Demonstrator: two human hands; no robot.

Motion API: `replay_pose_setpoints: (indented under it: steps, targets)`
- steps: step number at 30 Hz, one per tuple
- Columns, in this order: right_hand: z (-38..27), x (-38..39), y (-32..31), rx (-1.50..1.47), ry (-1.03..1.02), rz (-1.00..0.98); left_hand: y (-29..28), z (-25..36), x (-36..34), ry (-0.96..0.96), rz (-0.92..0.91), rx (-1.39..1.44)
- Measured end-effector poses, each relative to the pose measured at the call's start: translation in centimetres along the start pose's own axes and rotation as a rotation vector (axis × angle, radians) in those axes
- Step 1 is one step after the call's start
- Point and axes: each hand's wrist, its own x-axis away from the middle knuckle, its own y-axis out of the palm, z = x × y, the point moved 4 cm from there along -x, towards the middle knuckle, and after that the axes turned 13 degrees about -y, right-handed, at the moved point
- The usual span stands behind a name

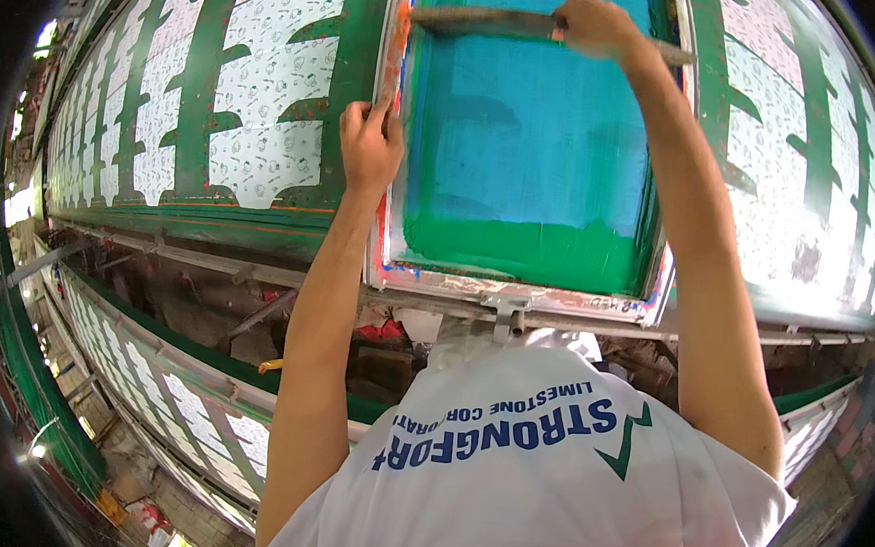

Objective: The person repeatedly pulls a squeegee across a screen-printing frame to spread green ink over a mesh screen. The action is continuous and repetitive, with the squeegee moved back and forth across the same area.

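R hand (pixel 595 26) fingers clamped on squeegee (pixel 493 21); L hand (pixel 369 147) fingers gripping screen frame (pixel 386 170), green ink (pixel 529 251) inside.

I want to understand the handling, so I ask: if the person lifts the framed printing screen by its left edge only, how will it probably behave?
The printing screen would probably stay stiff, since a rigid frame surrounds its mesh. It may tilt, because the left hand grips only one side rail. Wet green ink pooled at the near end could run, and the paint-smeared frame may feel slippery.

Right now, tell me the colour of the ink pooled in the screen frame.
Green ink, clearest in the head view.
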Motion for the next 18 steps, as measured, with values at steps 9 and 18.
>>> replay_pose_setpoints:
  steps: [9,18]
  targets:
    - [-18.8,20.7,5.3,-0.099,0.083,-0.099,1.5,-1.6,-0.3,0.035,0.053,-0.022]
    - [-25.1,26.7,6.4,-0.067,0.051,0.27,1.7,-1.6,-0.2,0.048,0.077,-0.075]
